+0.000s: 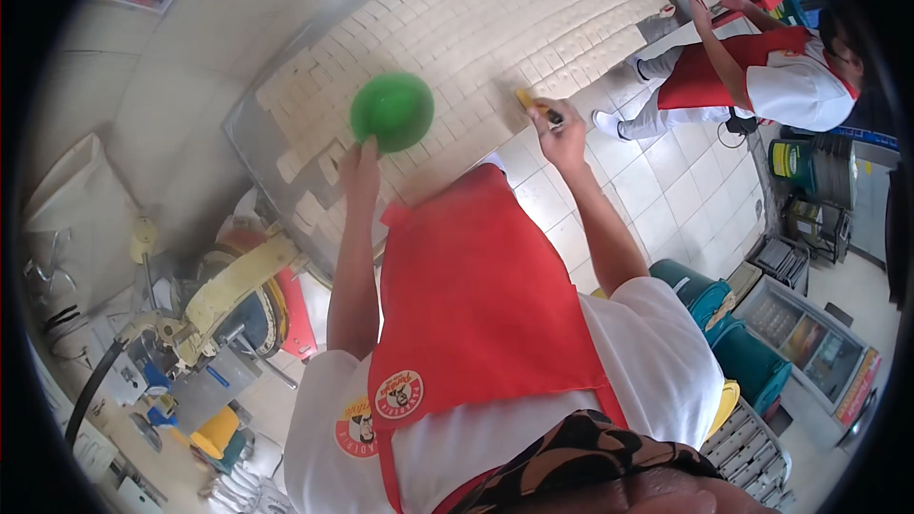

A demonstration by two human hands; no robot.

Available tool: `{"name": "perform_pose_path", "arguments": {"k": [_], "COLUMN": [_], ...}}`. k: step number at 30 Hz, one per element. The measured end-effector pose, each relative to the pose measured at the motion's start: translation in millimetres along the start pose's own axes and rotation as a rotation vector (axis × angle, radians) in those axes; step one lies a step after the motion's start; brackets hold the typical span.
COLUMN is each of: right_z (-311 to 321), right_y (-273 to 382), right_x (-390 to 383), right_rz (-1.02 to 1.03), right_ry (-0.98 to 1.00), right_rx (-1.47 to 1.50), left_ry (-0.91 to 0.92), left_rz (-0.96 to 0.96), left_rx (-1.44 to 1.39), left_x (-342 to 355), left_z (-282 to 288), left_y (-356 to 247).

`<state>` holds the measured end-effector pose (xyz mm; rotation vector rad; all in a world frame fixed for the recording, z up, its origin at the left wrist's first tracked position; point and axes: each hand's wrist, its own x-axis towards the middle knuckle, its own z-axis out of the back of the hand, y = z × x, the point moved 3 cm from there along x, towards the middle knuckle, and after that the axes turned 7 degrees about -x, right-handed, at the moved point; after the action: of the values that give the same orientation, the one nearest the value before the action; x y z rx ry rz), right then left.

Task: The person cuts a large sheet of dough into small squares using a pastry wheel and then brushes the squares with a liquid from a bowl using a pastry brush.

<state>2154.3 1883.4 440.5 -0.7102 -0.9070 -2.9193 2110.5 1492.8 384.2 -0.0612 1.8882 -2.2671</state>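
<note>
My left hand [365, 154] grips the rim of a green plastic bowl [392, 107] above the worktable [249, 103]. The bowl's contents are hard to make out. My right hand [560, 133] is closed on a small yellow-and-black tool [526, 99], possibly a brush, over the dough near the table's front edge. Its working end is blurred. Rows of pale, flat dough pieces [466, 24] cover much of the tabletop, some with dimples, and a few at the left end are irregular. My red apron lies between my forearms.
At right, a co-worker [724, 76] in a red apron holds a pale object at the table's far end. A yellow machine [228, 286] stands lower left. Teal bins [747, 362], a glass-topped chest [795, 324] and metal racks [743, 457] line the right. The tiled floor [657, 200] shows between.
</note>
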Motion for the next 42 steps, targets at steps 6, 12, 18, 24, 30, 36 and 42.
{"name": "perform_pose_path", "arguments": {"k": [6, 12, 18, 24, 30, 36, 42], "right_z": [35, -7, 10, 15, -66, -33, -97], "right_y": [88, 67, 6, -123, -285, -334, -139], "right_x": [63, 104, 122, 227, 345, 419, 290], "right_rz": [-0.197, 0.277, -0.256, -0.619, -0.185, 0.011, 0.355], "right_ry": [-0.159, 0.179, 0.154, -0.200, -0.115, -0.086, 0.230], "right_rx": [0.588, -0.122, 0.527, 1.040, 0.160, -0.631, -0.012], "left_ry": [0.145, 0.299, 0.204, 0.080, -0.016, -0.071, -0.177], "left_rz": [-0.219, -0.335, -0.298, -0.103, -0.057, 0.094, 0.105], "left_rx": [0.322, 0.368, 0.302, 0.280, 0.337, 0.107, -0.069], "left_x": [33, 39, 82, 127, 123, 83, 74], "left_z": [-65, -148, -183, -181, -152, -132, -131], "left_y": [-40, -77, -69, -78, -46, -64, -62]}}
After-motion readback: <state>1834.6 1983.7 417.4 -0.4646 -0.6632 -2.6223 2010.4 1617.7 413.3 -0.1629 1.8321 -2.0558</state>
